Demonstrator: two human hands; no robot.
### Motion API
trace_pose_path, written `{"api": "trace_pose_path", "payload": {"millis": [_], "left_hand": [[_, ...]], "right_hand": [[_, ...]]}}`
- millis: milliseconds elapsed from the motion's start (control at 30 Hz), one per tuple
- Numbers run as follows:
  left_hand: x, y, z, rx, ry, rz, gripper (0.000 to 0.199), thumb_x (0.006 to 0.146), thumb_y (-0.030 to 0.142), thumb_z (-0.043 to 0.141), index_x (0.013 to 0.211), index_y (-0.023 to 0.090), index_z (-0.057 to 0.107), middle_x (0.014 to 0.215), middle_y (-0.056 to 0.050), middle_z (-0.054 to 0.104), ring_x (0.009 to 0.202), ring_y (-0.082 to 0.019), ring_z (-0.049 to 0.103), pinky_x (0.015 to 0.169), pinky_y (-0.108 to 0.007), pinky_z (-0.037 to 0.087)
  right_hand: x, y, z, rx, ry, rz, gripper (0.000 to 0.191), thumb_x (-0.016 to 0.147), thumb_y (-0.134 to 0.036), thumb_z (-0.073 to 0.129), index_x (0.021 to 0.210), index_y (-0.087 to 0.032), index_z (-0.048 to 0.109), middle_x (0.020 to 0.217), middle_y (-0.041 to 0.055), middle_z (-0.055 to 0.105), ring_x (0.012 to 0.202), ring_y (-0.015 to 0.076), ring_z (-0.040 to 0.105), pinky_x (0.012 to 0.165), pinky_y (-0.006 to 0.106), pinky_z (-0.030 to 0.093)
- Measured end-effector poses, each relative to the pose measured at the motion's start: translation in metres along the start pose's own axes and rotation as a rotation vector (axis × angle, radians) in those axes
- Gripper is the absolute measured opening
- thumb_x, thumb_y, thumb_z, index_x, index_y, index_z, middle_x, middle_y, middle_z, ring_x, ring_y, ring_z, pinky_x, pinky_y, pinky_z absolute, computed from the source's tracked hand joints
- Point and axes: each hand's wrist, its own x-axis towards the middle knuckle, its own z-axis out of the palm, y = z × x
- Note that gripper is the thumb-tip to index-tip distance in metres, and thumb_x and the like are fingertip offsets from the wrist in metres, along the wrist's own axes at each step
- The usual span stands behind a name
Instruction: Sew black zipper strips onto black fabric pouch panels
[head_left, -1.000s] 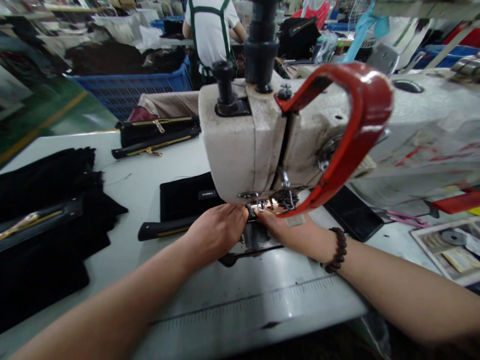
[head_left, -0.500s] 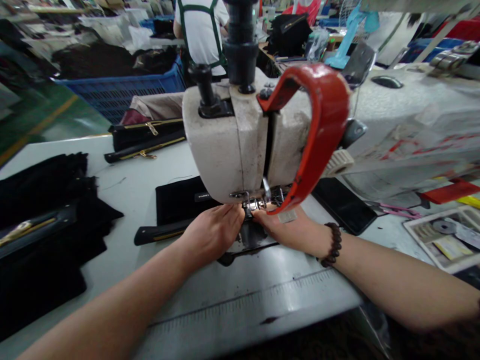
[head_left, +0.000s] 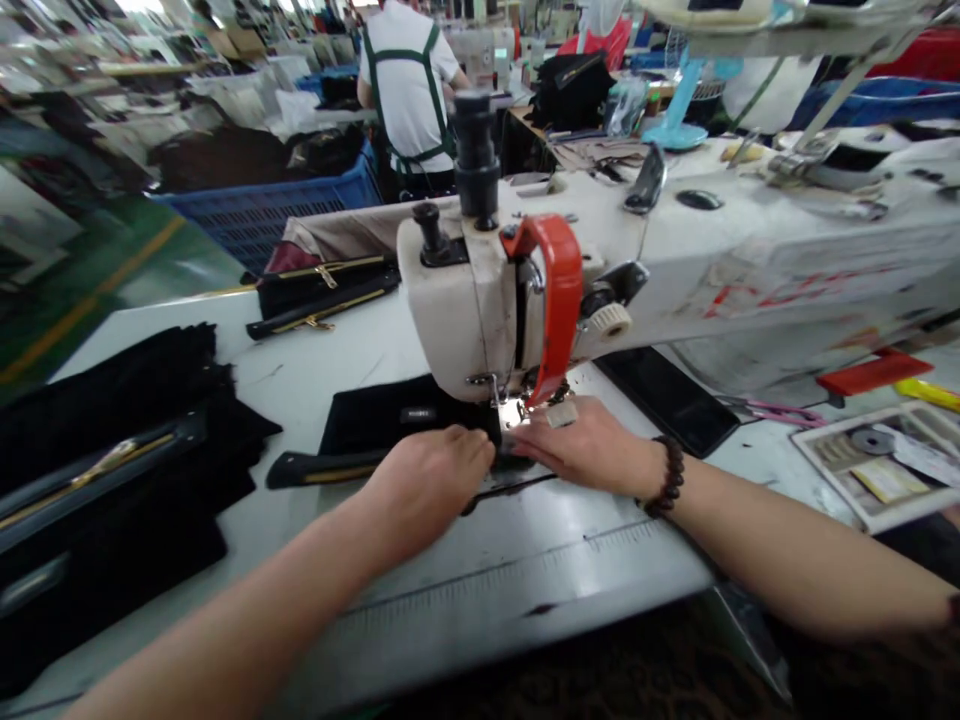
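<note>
A black fabric piece with a small label and a zippered strip along its near edge lies at the sewing machine. My left hand is closed, fingers bent together on the fabric's right end, just left of the presser foot. On the other side my right hand, with a beaded bracelet on its wrist, has its fingertips closed on the fabric close to the foot. Part of those fingers is hidden behind the machine head. The red curved lever stands above them.
Black fabric pieces are heaped at left, with zippered black pieces behind. Right of the machine head lie a dark phone, pink-handled scissors and a small tray. A co-worker stands beyond a blue crate.
The camera view has shifted, so the machine looks smaller. My left hand's fingers, flatter before, are now more curled. My right hand stays beside the presser foot, and the fabric remains there.
</note>
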Motion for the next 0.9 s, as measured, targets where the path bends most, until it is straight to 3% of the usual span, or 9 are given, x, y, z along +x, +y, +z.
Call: {"api": "trace_pose_path", "payload": {"millis": [67, 100, 133, 233, 333, 467, 567, 700, 900], "left_hand": [[-0.015, 0.008, -0.039, -0.15, 0.015, -0.009, 0.035, 0.079, 0.003, 0.029, 0.092, 0.014, 0.06, 0.085, -0.006, 0.068, 0.072, -0.015, 0.063, 0.064, -0.024, 0.053], [-0.024, 0.009, -0.058, -0.227, 0.088, -0.078, 0.032, 0.082, 0.009, 0.031, 0.096, 0.017, 0.059, 0.084, -0.003, 0.069, 0.068, -0.013, 0.063, 0.059, -0.021, 0.052], [-0.033, 0.008, -0.075, -0.302, 0.133, -0.177, 0.025, 0.084, 0.016, 0.038, 0.097, 0.021, 0.059, 0.079, 0.002, 0.068, 0.06, -0.011, 0.061, 0.054, -0.018, 0.051], [-0.054, -0.001, -0.105, -0.628, 0.035, -0.527, 0.024, 0.083, 0.03, 0.048, 0.105, 0.025, 0.057, 0.084, 0.005, 0.069, 0.067, -0.013, 0.064, 0.054, -0.019, 0.051], [-0.065, -0.008, -0.103, -0.995, -0.047, -0.806, 0.032, 0.083, 0.035, 0.05, 0.111, 0.021, 0.056, 0.088, -0.001, 0.069, 0.077, -0.02, 0.065, 0.065, -0.029, 0.054], [-0.077, -0.003, -0.079, -1.239, 0.05, -0.973, 0.041, 0.077, 0.039, 0.059, 0.113, 0.02, 0.055, 0.092, -0.006, 0.068, 0.08, -0.024, 0.065, 0.068, -0.034, 0.054], [-0.085, 0.004, -0.07, -1.325, 0.101, -1.037, 0.042, 0.076, 0.038, 0.061, 0.112, 0.018, 0.055, 0.094, -0.006, 0.068, 0.082, -0.024, 0.065, 0.073, -0.035, 0.054], [-0.088, 0.01, -0.071, -1.41, 0.136, -1.069, 0.036, 0.077, 0.033, 0.061, 0.109, 0.017, 0.057, 0.094, -0.006, 0.068, 0.081, -0.02, 0.065, 0.075, -0.03, 0.052], [-0.088, 0.012, -0.069, -1.469, 0.24, -1.12, 0.035, 0.074, 0.028, 0.065, 0.106, 0.016, 0.057, 0.09, -0.003, 0.068, 0.077, -0.015, 0.065, 0.072, -0.024, 0.051]], "right_hand": [[-0.005, -0.012, -0.02, 0.148, 0.027, -0.024, 0.033, 0.09, -0.037, 0.038, 0.091, -0.015, 0.063, 0.074, 0.0059, 0.065, 0.068, 0.014, 0.057, 0.064, 0.026, 0.042], [-0.008, -0.02, -0.03, 0.258, 0.037, -0.004, 0.034, 0.09, -0.037, 0.038, 0.097, -0.015, 0.062, 0.079, 0.0065, 0.065, 0.071, 0.0142, 0.057, 0.065, 0.026, 0.043], [-0.009, -0.028, -0.039, 0.387, 0.037, 0.02, 0.035, 0.09, -0.037, 0.036, 0.103, -0.014, 0.059, 0.084, 0.0071, 0.065, 0.076, 0.0142, 0.058, 0.068, 0.026, 0.044], [-0.011, -0.053, -0.054, 0.781, -0.033, 0.072, 0.036, 0.091, -0.035, 0.033, 0.111, -0.015, 0.055, 0.099, 0.007, 0.063, 0.089, 0.0139, 0.058, 0.077, 0.026, 0.045], [-0.01, -0.071, -0.05, 1.003, -0.033, 0.192, 0.031, 0.089, -0.035, 0.038, 0.098, -0.017, 0.062, 0.093, 0.004, 0.065, 0.086, 0.0139, 0.058, 0.076, 0.026, 0.046], [-0.012, -0.078, -0.031, 1.294, -0.005, 0.384, 0.03, 0.084, -0.04, 0.046, 0.087, -0.015, 0.063, 0.074, 0.0021, 0.064, 0.066, 0.0121, 0.059, 0.064, 0.026, 0.048], [-0.017, -0.079, -0.024, 1.471, -0.052, 0.459, 0.034, 0.08, -0.045, 0.051, 0.083, -0.012, 0.061, 0.068, 0.0021, 0.063, 0.058, 0.0109, 0.059, 0.06, 0.025, 0.049], [-0.022, -0.081, -0.024, 1.442, -0.032, 0.512, 0.029, 0.068, -0.038, 0.066, 0.077, -0.012, 0.059, 0.063, 0.0006, 0.063, 0.058, 0.0102, 0.06, 0.06, 0.023, 0.048], [-0.023, -0.082, -0.018, 1.569, -0.038, 0.564, 0.031, 0.069, -0.037, 0.064, 0.084, -0.01, 0.059, 0.063, 0.0034, 0.066, 0.058, 0.0129, 0.063, 0.061, 0.027, 0.049]]}}
